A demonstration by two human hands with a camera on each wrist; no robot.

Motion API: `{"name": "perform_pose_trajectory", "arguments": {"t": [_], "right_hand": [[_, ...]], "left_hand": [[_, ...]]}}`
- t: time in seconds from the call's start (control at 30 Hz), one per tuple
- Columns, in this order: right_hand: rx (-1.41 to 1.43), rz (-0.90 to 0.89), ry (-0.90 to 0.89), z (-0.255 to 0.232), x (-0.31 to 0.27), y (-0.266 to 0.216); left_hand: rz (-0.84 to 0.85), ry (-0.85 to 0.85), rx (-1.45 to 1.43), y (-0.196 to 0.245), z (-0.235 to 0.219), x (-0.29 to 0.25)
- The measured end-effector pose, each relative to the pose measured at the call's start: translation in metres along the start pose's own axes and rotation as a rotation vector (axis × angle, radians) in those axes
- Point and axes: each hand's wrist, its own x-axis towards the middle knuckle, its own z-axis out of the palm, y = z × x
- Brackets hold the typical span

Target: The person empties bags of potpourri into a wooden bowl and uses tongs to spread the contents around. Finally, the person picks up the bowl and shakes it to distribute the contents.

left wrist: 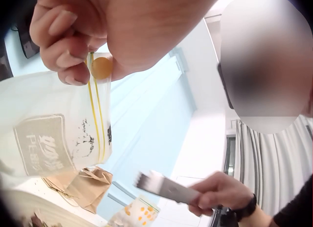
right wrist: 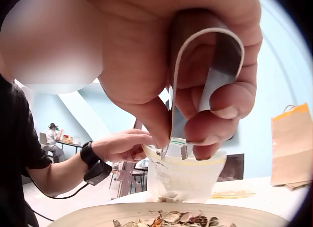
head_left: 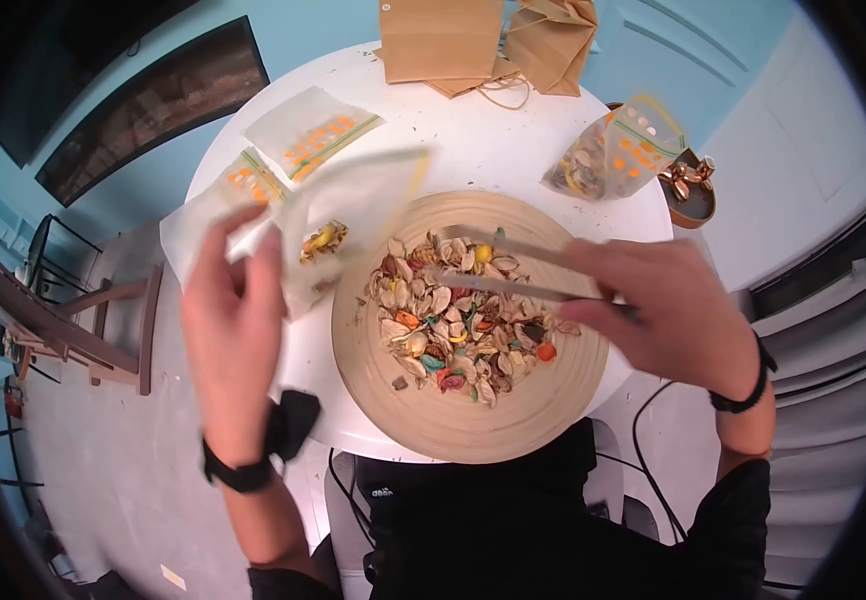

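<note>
My left hand pinches the zip edge of a clear zip bag, fingers curled in front and thumb behind in the left wrist view. A few yellow and brown dried pieces show low in the bag. My right hand grips metal tongs near their bend, with thumb and fingers on opposite arms. The tongs' tips stand apart over a round wooden plate. Dried potpourri, mostly beige petals with red, orange, green and yellow bits, is heaped on that plate. The bag overlaps the plate's left rim in the head view.
Two flat zip bags with orange dots lie at the left of the white table, one farther back. A filled zip bag stands at back right beside a brown tray. Brown paper bags stand at the far edge.
</note>
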Motion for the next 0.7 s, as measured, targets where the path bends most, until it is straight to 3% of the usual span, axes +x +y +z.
{"name": "perform_pose_trajectory", "arguments": {"t": [0.03, 0.07, 0.13, 0.2, 0.27, 0.37, 0.53, 0.6, 0.67, 0.7], "right_hand": [[0.04, 0.108, -0.001, -0.006, -0.012, 0.005], [0.04, 0.109, -0.007, -0.01, -0.021, 0.014], [-0.088, 0.205, -0.135, -0.015, -0.041, 0.03], [-0.132, 0.215, -0.175, -0.016, -0.061, 0.045], [-0.173, 0.222, -0.22, -0.019, -0.072, 0.053], [-0.273, 0.19, -0.223, -0.017, -0.079, 0.059], [-0.279, 0.039, -0.288, 0.014, -0.064, 0.054], [-0.241, 0.004, -0.262, 0.031, -0.054, 0.052], [-0.157, -0.032, -0.17, 0.042, -0.046, 0.05], [-0.152, -0.033, -0.167, 0.041, -0.045, 0.051]], "left_hand": [[-0.015, -0.021, 0.007, -0.003, -0.009, 0.017], [-0.027, -0.044, 0.014, -0.006, -0.019, 0.033], [-0.011, 0.06, 0.01, -0.011, -0.034, 0.052], [-0.027, 0.119, 0.006, 0.006, -0.045, 0.043], [0.05, 0.046, 0.049, -0.002, -0.032, 0.03], [0.039, -0.07, 0.201, -0.024, -0.004, 0.01], [0.011, -0.167, 0.492, 0.005, 0.001, -0.024], [0.205, -0.174, 0.614, 0.004, 0.001, -0.03], [0.17, -0.24, 0.707, 0.016, -0.006, -0.031], [0.288, -0.245, 0.773, 0.019, -0.008, -0.031]]}}
